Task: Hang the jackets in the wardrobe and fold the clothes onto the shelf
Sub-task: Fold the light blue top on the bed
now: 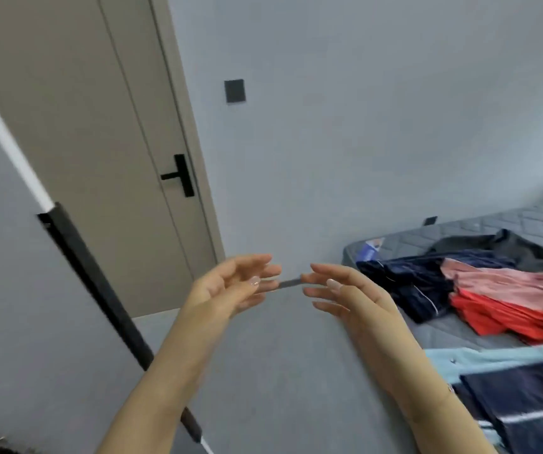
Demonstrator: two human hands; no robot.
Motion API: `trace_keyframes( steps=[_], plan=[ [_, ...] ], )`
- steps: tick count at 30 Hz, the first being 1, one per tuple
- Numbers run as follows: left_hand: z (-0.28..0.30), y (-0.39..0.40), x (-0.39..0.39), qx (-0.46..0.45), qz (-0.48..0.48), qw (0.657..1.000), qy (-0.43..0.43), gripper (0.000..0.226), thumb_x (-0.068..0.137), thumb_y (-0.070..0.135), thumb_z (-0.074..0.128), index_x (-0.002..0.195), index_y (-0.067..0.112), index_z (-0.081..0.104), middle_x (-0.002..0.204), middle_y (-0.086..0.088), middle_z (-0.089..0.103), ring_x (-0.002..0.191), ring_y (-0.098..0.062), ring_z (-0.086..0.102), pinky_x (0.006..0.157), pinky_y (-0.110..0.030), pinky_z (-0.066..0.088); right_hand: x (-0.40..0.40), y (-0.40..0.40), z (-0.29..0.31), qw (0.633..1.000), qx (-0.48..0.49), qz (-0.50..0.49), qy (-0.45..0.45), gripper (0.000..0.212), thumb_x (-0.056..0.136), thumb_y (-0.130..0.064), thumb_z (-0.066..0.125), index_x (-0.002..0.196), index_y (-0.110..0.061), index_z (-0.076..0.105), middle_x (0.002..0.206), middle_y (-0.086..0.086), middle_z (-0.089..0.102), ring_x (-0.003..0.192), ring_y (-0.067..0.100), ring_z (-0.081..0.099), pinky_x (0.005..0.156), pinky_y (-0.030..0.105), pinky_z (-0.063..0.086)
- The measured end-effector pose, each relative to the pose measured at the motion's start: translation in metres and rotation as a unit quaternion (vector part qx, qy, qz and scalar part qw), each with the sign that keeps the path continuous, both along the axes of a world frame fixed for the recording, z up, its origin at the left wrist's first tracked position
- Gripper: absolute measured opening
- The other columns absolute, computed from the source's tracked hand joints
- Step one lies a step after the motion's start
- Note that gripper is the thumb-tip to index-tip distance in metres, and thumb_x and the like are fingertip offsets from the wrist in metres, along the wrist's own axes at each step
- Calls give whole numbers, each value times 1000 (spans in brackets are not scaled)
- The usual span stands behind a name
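Grey mattress (pixel 479 234), navy, pink, red clothes (pixel 479 290)

Materials and finishes, placed relative to the mattress (pixel 479 234). Mattress: grey quilted cloth, matt, stitched in a raised pattern. On it: a navy garment (pixel 404 283) of slightly sheeny cloth, a pink garment (pixel 505 283) finely ribbed, a red garment (pixel 505 314) of smooth cloth. Far left of it: door (pixel 77 126), smooth matt beige panel, with a matt black door handle (pixel 181 175). Behind it: wall (pixel 361 109), matt grey, faintly textured.
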State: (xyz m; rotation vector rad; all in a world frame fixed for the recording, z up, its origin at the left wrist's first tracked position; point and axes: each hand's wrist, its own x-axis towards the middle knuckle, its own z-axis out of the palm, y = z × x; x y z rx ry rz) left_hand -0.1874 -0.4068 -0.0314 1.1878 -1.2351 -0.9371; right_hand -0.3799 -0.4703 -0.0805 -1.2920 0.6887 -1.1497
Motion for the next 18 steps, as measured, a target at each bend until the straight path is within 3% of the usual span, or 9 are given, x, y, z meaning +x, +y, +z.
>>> trace_keyframes(
  steps=[7,10,14,18],
  plan=[
    [-78,-96,-258,130,-174,975,54,24,94,8,55,108,21,70,108,1,74,103,-17,70,83,-24,53,-259,-8,-64,967,131,-217,-19,27,95,-8,49,106,-14,73,107,8,74,101,19,69,80,21,55],
    [-112,-118,-372,195,-253,946,59,26,86,12,63,110,19,70,108,0,74,104,-18,70,85,-26,53,-364,5,-95,937,175,-302,5,28,96,-9,49,105,-19,74,107,5,74,104,17,68,87,28,52],
    [-148,-135,-487,252,-350,901,33,27,92,9,58,115,18,68,111,1,74,105,-16,69,89,-29,49,-465,25,-130,895,224,-386,16,30,98,-10,46,106,-22,73,107,1,74,104,16,68,87,30,48],
    [-187,-154,-561,305,-387,870,11,26,95,8,53,111,19,70,110,1,74,104,-14,69,89,-30,49,-529,32,-161,858,267,-438,20,31,98,-11,46,105,-24,73,107,-3,74,103,14,68,85,29,48]
  ],
)
